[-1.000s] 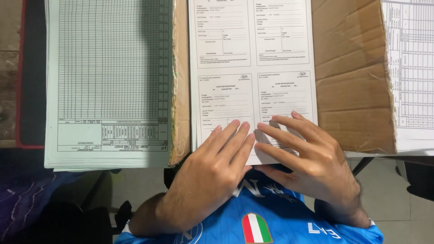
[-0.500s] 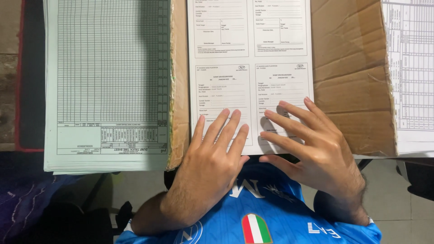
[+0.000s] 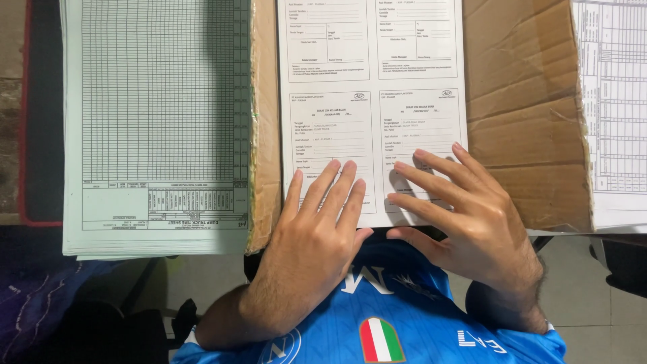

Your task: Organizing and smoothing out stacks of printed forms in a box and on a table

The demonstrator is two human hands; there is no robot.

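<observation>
A white sheet of printed forms [image 3: 371, 81] lies on a brown cardboard surface [image 3: 526, 101] in front of me. My left hand [image 3: 313, 232] rests flat on the sheet's near left corner, fingers together and pointing away. My right hand [image 3: 465, 216] lies flat on the near right part of the same sheet, fingers spread and angled left. Neither hand grips anything. The sheet's near edge is partly hidden under both palms.
A thick stack of pale green gridded sheets [image 3: 158, 128] lies to the left, overhanging the table edge. Another white gridded stack [image 3: 617, 108] sits at the far right. A dark red-edged mat [image 3: 27, 135] is at the far left. My blue shirt [image 3: 397, 317] fills the bottom.
Both hands have slid a little farther up the white sheet, and the right hand's fingers have spread wider. The sheet itself has barely shifted.
</observation>
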